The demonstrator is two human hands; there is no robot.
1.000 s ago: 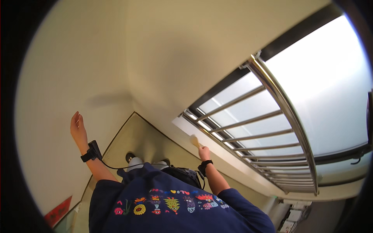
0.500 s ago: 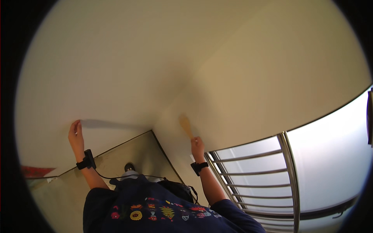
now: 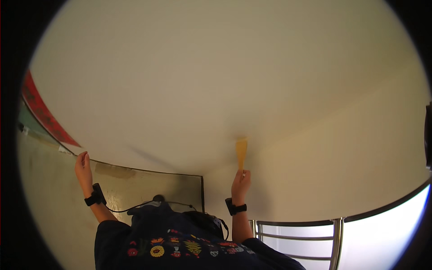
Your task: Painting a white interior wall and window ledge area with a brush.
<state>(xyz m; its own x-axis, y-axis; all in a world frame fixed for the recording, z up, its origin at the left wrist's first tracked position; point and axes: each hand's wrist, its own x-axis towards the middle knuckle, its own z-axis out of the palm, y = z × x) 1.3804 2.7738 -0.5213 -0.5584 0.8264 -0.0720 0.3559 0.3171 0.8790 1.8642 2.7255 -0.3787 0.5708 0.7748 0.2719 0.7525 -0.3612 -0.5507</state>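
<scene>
Yellow scraper [image 3: 241, 152] is being gripped by its handle in the right hand [image 3: 241, 181], blade pressing against the cream ceiling [image 3: 216, 81]; the left hand [image 3: 83, 165] is resting open-fingered against the wall [image 3: 49, 198].

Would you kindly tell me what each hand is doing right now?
Left hand: open, fingers up against the pale wall.
Right hand: closed on a yellow scraper.

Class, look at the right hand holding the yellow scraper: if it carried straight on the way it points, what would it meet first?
Probably the pale wall: the right hand aims the yellow scraper up at it, and the blade tip seems at or near the surface, though depth is unclear.
</scene>
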